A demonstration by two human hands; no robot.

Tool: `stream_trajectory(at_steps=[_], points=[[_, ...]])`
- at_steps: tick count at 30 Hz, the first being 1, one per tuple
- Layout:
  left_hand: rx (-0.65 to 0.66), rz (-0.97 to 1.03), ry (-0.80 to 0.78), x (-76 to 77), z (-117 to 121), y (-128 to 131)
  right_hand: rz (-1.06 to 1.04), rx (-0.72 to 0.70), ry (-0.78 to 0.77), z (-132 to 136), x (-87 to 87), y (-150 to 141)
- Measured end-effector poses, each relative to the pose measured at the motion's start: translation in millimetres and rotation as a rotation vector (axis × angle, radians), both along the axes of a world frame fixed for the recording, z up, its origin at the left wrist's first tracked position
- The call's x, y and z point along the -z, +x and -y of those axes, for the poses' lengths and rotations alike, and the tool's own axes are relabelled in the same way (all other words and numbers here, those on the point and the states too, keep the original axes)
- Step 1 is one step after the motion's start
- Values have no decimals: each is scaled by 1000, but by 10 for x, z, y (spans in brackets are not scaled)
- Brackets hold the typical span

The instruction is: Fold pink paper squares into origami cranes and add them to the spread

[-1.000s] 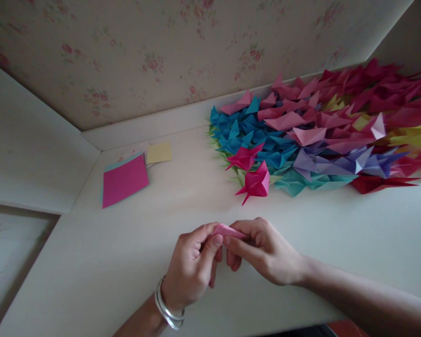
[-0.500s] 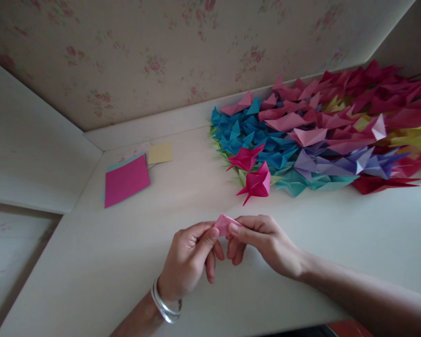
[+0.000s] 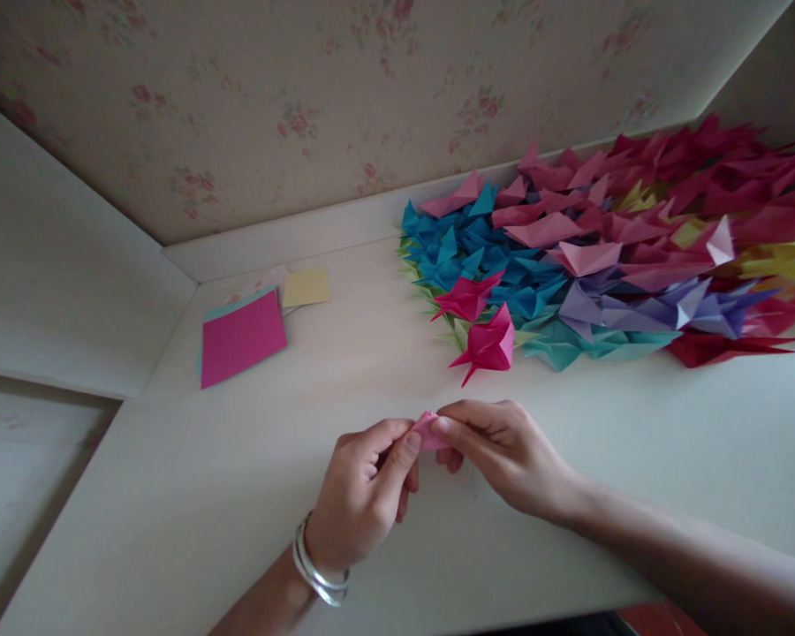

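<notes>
A small folded piece of pink origami paper (image 3: 427, 431) is pinched between both hands above the white table. My left hand (image 3: 369, 490), with silver bangles at the wrist, grips its left side between thumb and fingers. On the other side, my right hand (image 3: 496, 450) pinches the paper with its thumb on top. Much of the paper is covered by the fingers. Just beyond the hands lies a magenta folded paper crane (image 3: 491, 343), with another magenta crane (image 3: 467, 297) behind it.
A large heap of folded paper cranes (image 3: 586, 256) in several colours fills the table's back right. At the left lie a stack of magenta square paper (image 3: 244, 340) and a small yellow sheet (image 3: 306, 288). A floral wall (image 3: 238, 115) rises behind the white table (image 3: 192, 495).
Less of the pink paper shows now, as the hands have drawn slightly closer together around it. The right hand's fingers have curled in beneath it. The view has shifted slightly.
</notes>
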State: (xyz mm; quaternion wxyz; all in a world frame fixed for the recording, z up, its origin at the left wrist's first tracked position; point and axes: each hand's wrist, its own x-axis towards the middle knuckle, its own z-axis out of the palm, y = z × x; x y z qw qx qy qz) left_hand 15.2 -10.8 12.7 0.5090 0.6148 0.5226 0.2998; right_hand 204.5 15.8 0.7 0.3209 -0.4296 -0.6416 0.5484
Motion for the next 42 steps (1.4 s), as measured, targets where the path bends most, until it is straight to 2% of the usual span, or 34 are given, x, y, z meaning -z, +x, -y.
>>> stream_trajectory(at_steps=[4, 10, 13, 17, 21, 27, 35, 42], points=[[23, -14, -6, -4, -16, -5, 31, 38, 73, 30, 1, -26], [32, -6, -56, -25, -13, 10, 11, 32, 1, 19, -6, -58], [60, -19, -73, -17, 9, 28, 23, 4, 63, 36, -6, -46], [67, -28, -60, 0, 4, 58, 50, 41, 128, 53, 0, -37], [5, 1, -67, 26, -26, 67, 7, 53, 2, 19, 23, -48], [-142, 105, -45, 38, -34, 41, -170, 86, -136, -20, 8, -30], [-249, 349, -125, 51, -46, 16, -198, 114, -88, 1, 29, -20], [-260, 357, -93, 70, -22, 3, -102, 69, 127, 32, 69, 4]])
